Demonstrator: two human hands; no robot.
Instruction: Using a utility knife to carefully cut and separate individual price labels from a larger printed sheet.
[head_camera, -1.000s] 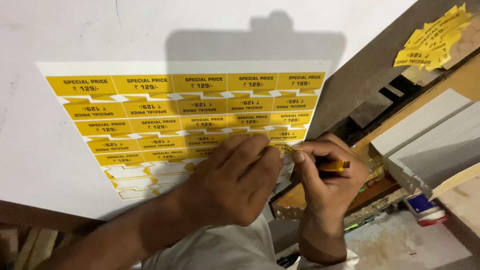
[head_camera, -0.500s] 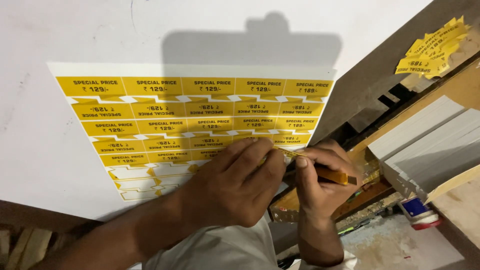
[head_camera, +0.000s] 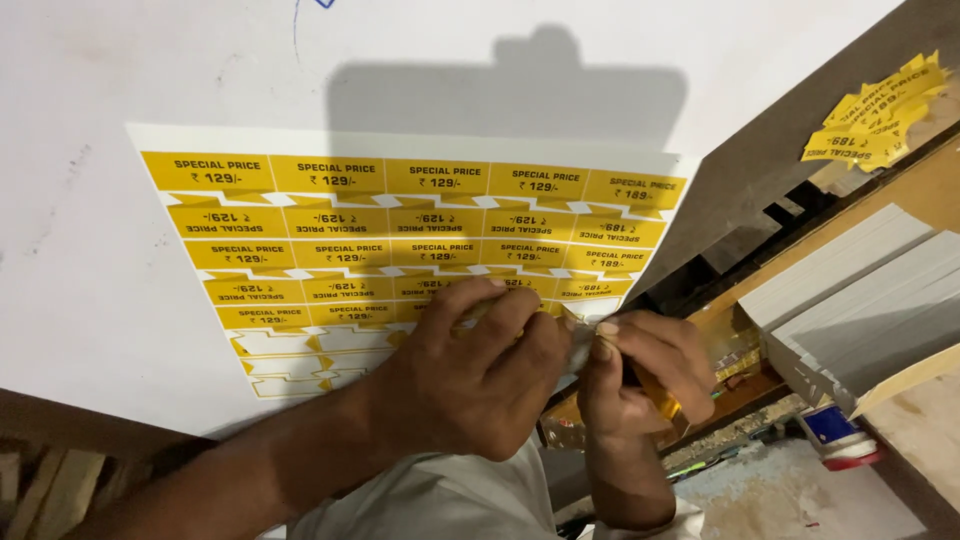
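A sheet of yellow price stickers lies on a white board. Its lowest rows are peeled down to white backing with yellow scraps. My left hand lies curled over the sheet's lower right corner, fingertips pressing on a sticker there. My right hand meets it from the right, thumb and forefinger pinching at the sheet's edge. A yellow-handled cutter is tucked under the right palm; its tip is hidden.
Cut yellow labels are piled at the top right on a brown board. Stacks of white and grey sheets sit on a wooden shelf at the right. A small blue and red object lies below them, over a dusty floor.
Both hands stay at the sheet's lower right corner. The cutter handle, which stuck out to the right, is now drawn in under my right palm.
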